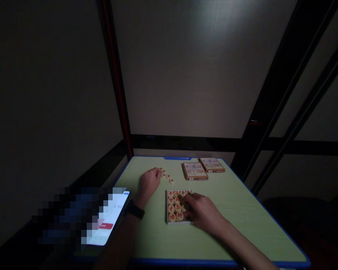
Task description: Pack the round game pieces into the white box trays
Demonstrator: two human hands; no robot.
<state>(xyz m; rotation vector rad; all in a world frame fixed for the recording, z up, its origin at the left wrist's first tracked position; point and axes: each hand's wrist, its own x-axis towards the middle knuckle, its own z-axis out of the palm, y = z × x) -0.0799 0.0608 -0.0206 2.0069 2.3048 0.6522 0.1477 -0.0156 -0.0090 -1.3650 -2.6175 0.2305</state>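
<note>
A small open box (167, 210) of round wooden chess pieces with red and black characters lies on the green table (236, 217). My right hand (201, 210) rests over the box's right side, fingers curled on the pieces there. My left hand (148, 183), with a dark watch on the wrist, is closed over a few loose pieces (166, 175) on the table farther back; what its fingers hold is hidden.
Two flat brown box lids (195, 171) (212, 164) lie side by side near the far edge. A lit phone (112, 219) sits at the table's front left corner. The table has a blue rim. Dark metal bars stand behind and to the right.
</note>
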